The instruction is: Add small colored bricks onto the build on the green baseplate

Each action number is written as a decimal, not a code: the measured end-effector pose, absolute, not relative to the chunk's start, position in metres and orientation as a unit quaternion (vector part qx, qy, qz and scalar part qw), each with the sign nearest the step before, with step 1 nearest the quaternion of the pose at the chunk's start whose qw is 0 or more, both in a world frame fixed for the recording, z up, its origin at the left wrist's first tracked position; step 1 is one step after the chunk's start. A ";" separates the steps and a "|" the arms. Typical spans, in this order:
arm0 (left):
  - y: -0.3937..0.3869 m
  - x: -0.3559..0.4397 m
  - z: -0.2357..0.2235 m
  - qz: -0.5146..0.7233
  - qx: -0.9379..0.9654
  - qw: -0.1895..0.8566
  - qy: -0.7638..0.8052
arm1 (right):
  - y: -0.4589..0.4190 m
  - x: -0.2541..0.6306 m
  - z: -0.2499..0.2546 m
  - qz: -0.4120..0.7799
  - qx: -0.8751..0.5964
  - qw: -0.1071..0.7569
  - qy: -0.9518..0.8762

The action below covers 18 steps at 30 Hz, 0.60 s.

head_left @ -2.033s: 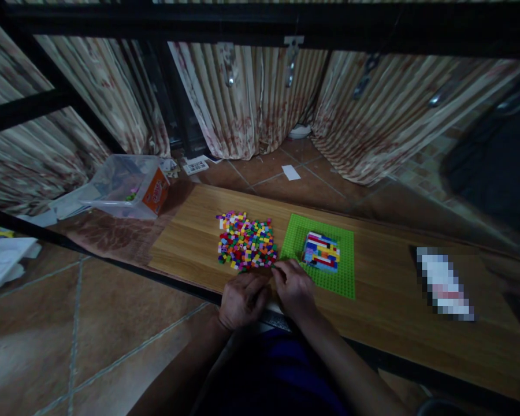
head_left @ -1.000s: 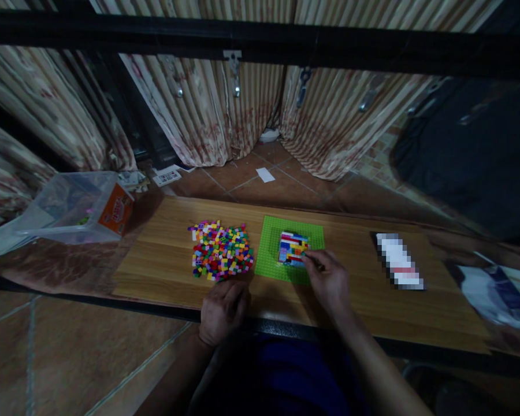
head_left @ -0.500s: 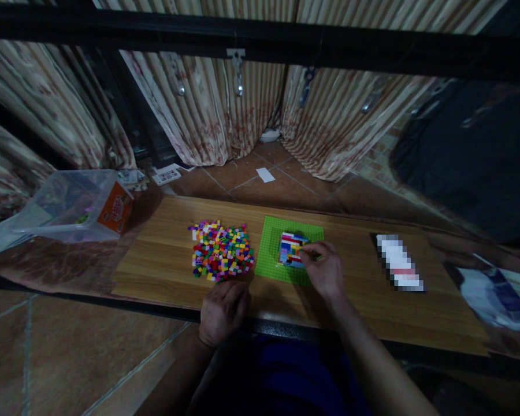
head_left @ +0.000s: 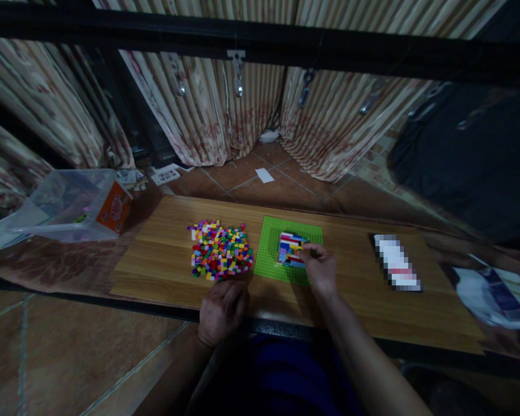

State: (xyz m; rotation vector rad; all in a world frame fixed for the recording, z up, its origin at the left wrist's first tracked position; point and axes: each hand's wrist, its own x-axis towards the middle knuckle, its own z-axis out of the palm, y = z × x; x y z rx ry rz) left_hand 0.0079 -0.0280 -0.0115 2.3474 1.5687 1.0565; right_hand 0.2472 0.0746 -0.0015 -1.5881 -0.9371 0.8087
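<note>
A green studded baseplate [head_left: 266,254] lies on the wooden board, bearing a small block of multicoloured toy bricks [head_left: 288,249]. Over the right side of that block is my right hand [head_left: 320,268], its thumb and forefinger pinched together at the bricks. A small yellowish brick appears to be at the fingertips, though they partly hide it. My left hand [head_left: 223,312] rests at the board's near edge with its fingers curled; whatever they may hold is hidden. Just beyond it spreads a pile of loose toy bricks [head_left: 221,249] in many colours.
The wooden board [head_left: 151,260] carries a pixelated phone-like object [head_left: 396,263] on the right. A clear plastic box [head_left: 65,208] with an orange label stands at the left. Plastic packaging [head_left: 494,294] lies at far right. Striped curtains [head_left: 208,115] hang behind, above a tiled floor [head_left: 238,179].
My right hand has shifted very slightly left and stays pinched at the brick block. The left hand has barely moved. The view has shifted a little.
</note>
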 end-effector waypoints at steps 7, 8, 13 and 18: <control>-0.029 0.008 -0.011 0.340 0.775 0.075 0.528 | 0.075 0.247 -0.006 0.329 -0.663 0.541 -0.399; -0.030 0.008 -0.011 0.340 0.775 0.079 0.528 | 0.074 0.248 -0.007 0.325 -0.664 0.537 -0.407; -0.030 0.009 -0.006 0.336 0.773 0.084 0.531 | 0.062 0.253 -0.008 0.279 -0.657 0.510 -0.480; -0.030 0.010 -0.006 0.341 0.772 0.085 0.530 | 0.053 0.255 -0.007 0.221 -0.651 0.489 -0.537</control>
